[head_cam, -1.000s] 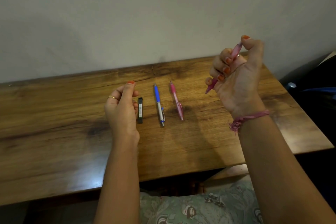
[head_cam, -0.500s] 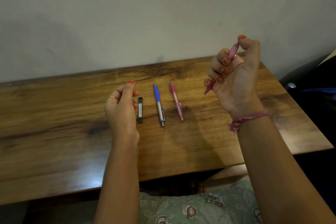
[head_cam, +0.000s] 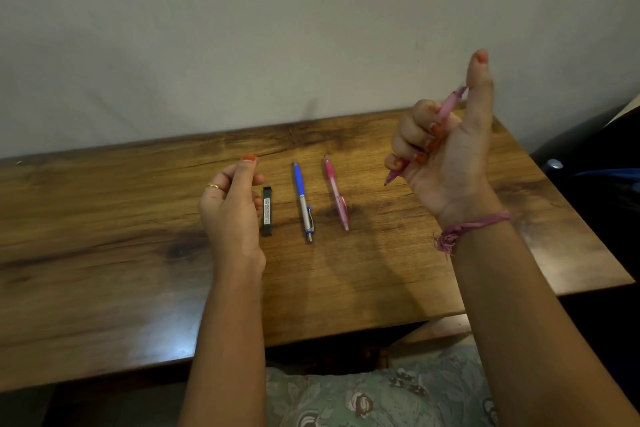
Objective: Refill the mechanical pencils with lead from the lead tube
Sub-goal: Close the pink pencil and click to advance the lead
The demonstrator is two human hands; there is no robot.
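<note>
Wooden table (head_cam: pixel 104 253) against plain pale wall (head_cam: pixel 242 28); dim light; dark furniture, perhaps chair (head_cam: pixel 595 163), right.

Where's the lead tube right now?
In the head view the black lead tube lies flat on the wooden table, just right of the left hand and left of the blue pencil.

a wooden bench (head_cam: pixel 104 253) against a pale wall carries three things side by side, apart: a black lead tube (head_cam: pixel 266 211), a blue pencil (head_cam: pixel 303 200), a pink pencil (head_cam: pixel 336 193).
</note>
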